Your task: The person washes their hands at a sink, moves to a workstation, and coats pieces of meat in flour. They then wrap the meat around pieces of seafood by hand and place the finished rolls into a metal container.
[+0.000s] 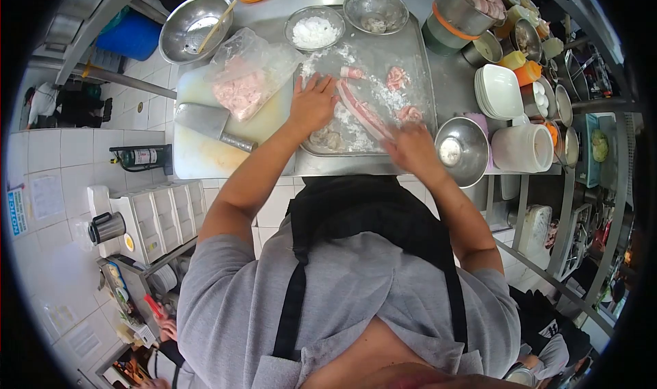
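Pink meat strip (358,107) crosses the tray (419,55); I see the right hand (415,147) pinching its near end, the left hand (313,106) loosely spread beside the other.

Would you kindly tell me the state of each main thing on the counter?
Left hand: palm down, fingers spread
Right hand: closed on the meat strip's near end
Meat strip: laid out lengthwise
Tray: dusted with white powder in patches
Plastic bag: partly filled with pink meat
Cleaver: lying flat
Powder bowl: uncovered, partly filled
White dishes: stacked
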`<state>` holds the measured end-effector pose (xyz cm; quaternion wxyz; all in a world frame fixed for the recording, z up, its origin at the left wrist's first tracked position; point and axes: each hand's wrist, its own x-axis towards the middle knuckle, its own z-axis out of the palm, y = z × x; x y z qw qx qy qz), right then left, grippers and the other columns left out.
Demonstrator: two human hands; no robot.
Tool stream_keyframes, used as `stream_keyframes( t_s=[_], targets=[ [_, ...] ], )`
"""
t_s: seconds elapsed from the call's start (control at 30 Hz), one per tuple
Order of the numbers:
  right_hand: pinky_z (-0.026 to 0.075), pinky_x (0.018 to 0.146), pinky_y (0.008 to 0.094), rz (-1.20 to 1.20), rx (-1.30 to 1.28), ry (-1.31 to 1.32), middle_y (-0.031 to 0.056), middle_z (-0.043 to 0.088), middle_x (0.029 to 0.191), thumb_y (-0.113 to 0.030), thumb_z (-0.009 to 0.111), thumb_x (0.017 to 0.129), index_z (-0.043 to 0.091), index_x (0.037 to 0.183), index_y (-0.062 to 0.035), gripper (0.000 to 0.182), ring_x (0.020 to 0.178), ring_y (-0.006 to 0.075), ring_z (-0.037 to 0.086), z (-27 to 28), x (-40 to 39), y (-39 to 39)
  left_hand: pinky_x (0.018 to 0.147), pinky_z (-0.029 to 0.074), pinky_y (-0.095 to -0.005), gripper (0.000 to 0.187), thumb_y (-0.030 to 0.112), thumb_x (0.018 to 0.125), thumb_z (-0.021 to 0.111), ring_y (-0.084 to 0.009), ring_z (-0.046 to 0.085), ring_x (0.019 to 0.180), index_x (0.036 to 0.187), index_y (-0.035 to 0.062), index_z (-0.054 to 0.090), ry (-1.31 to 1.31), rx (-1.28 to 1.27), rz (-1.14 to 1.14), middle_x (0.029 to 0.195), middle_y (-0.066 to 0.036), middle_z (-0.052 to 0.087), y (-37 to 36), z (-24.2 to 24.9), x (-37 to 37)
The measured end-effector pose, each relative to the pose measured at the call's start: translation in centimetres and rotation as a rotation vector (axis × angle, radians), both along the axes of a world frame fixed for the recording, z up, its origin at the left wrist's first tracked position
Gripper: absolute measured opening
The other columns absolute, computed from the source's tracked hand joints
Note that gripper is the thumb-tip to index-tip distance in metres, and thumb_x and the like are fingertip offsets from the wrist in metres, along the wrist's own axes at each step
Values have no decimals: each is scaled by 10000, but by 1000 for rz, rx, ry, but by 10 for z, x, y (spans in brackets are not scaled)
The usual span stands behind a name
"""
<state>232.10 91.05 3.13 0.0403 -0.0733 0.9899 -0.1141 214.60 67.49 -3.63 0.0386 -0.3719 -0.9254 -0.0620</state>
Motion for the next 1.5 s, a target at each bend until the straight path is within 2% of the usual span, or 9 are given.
stream_keyframes(
  t_s=[0.3, 0.57, 0.67, 0.73, 0.8, 0.9, 1.07, 1.3, 1.5],
  targets=[
    [503, 977, 479, 146, -391, 367, 210, 680, 1172, -181, 710, 875, 651, 1227, -41, 383, 1148, 385, 614, -58, -182, 0, 1125, 340, -523, 370, 202, 942, 648, -358, 557, 1281, 1281, 53, 642, -20, 435, 132, 1338, -175, 637, -2, 60, 65],
    [543, 857, 441, 375, -488, -116, 184, 715, 1031, -145, 718, 856, 638, 1276, -71, 433, 972, 384, 685, -58, -227, 17, 1119, 338, -513, 322, 225, 921, 691, -326, 575, 1257, 1196, 59, 693, -84, 451, 428, 1291, -138, 665, 0, 52, 136],
    [545, 809, 363, 396, -639, -233, 143, 719, 998, -85, 672, 839, 612, 1304, -38, 472, 848, 276, 670, -42, -212, 25, 1122, 331, -517, 320, 228, 919, 694, -322, 576, 1256, 1196, 68, 694, -103, 482, 545, 1284, -131, 669, 17, 46, 171],
    [543, 874, 371, 472, -563, -432, 161, 713, 1101, -87, 689, 837, 604, 1312, -30, 486, 964, 281, 685, -21, -180, 31, 1125, 327, -519, 319, 227, 919, 694, -323, 576, 1259, 1200, 75, 692, -117, 497, 610, 1282, -130, 670, 30, 42, 192],
    [524, 955, 395, 873, -579, -244, 181, 682, 1185, -89, 701, 852, 596, 1331, -25, 494, 1086, 316, 665, -30, -149, 37, 1129, 322, -515, 317, 227, 917, 697, -317, 572, 1272, 1203, 90, 688, -173, 499, 675, 1288, -126, 669, 40, 39, 206],
    [526, 948, 443, 981, -363, -152, 178, 681, 1123, -102, 720, 867, 600, 1316, -47, 468, 1087, 364, 648, -40, -110, 43, 1128, 323, -516, 329, 228, 913, 701, -316, 574, 1271, 1214, 96, 680, -128, 469, 701, 1294, -125, 669, 52, 42, 215],
    [506, 957, 446, 956, -484, -67, 175, 672, 1112, -146, 757, 845, 642, 1234, -44, 419, 1082, 370, 636, -18, -98, 52, 1107, 344, -507, 298, 221, 902, 711, -320, 584, 1245, 1168, 85, 705, -79, 488, 732, 1283, -123, 677, 48, 55, 213],
    [529, 819, 489, 776, -89, -360, 160, 690, 962, -179, 777, 802, 688, 1022, -53, 269, 956, 380, 669, 3, -89, 62, 983, 442, -483, 326, 127, 828, 762, -323, 602, 1177, 1149, 82, 722, -193, 514, 530, 1214, -106, 696, 63, 46, 196],
    [553, 776, 468, 745, -179, 39, 132, 697, 902, -146, 771, 779, 710, 909, -57, 169, 919, 356, 685, -25, -49, 65, 1004, 430, -501, 519, 86, 809, 741, -313, 579, 1228, 1317, 154, 660, -249, 466, 304, 1288, -66, 668, 75, 35, 162]
  ],
)
